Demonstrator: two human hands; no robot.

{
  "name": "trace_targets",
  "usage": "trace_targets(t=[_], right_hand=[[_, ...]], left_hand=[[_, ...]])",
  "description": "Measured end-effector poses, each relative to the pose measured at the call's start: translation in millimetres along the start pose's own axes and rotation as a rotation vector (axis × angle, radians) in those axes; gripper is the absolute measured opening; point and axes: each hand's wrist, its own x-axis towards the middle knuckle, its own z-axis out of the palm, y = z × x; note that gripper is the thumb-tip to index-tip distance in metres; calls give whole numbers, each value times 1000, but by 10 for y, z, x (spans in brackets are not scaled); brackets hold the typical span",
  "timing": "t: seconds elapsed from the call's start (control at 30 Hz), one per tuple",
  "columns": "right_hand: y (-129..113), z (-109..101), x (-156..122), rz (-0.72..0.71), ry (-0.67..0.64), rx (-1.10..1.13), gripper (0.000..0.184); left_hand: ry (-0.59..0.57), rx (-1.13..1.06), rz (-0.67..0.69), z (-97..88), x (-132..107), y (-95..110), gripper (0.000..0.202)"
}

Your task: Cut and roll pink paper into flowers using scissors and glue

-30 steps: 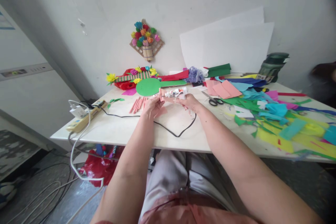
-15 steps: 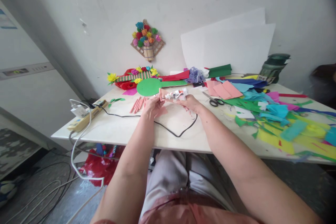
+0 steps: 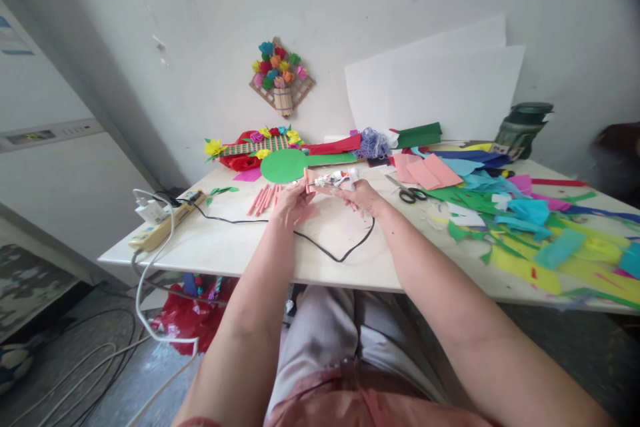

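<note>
My right hand (image 3: 361, 196) is closed around a white glue gun (image 3: 333, 179), whose black cord drops onto the table. Its nozzle points left at a pink paper roll (image 3: 307, 180) pinched in my left hand (image 3: 294, 199). Whether the nozzle touches the paper I cannot tell. Several more pink paper rolls (image 3: 261, 200) lie just left of that hand. A pink paper piece (image 3: 307, 215) is on the table under my hands, and a green paper disc (image 3: 284, 165) lies behind them.
Black-handled scissors (image 3: 413, 195), pink paper sheets (image 3: 434, 171) and a heap of coloured scraps (image 3: 530, 233) spread over the right side. A power strip (image 3: 165, 221) lies at the left edge. A green bottle (image 3: 523, 130) stands at the back right.
My right hand's fingers have shifted slightly on the glue gun. Otherwise both hands stay in nearly the same place.
</note>
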Motion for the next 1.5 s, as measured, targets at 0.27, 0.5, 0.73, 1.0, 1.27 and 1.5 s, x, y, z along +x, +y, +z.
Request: trace_targets(t=[0.27,0.5,0.73,1.0,1.27,1.5], right_hand=[[4,-1,8,14,-10,-21,41],[-26,-10,-19,6,-19,-32,36],[-30,-3,-27,3,-34,-32,35],[4,-6,-2,9,-53,-46,37],[1,-4,-11,-7,-37,-23,37],[-64,-7,-51,-6,-11,-23,37]], left_hand=[[-23,-23,14,-6,0,4,11],[-37,-42,18,-21,15,9,10],[-28,-59,32,-22,22,11,11],[-18,-80,40,-50,57,-1,7],[-22,-77,42,-32,29,6,12],[-53,-69,35,-35,31,1,11]])
